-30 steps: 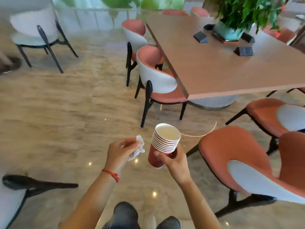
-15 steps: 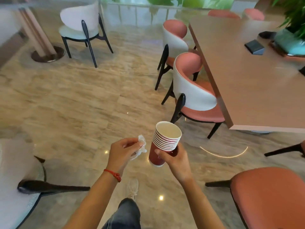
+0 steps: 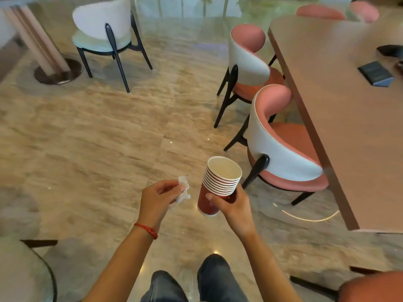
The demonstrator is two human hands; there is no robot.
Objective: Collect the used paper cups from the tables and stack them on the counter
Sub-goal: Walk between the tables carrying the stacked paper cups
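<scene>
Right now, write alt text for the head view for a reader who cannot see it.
A person's right hand grips a stack of nested red paper cups while the left hand pinches a crumpled white tissue, above a marble floor. A long wooden table with pink chairs stands to the right.

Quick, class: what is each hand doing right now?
Left hand: pinches a crumpled white wrapper.
Right hand: grips the stack of red paper cups.
</scene>
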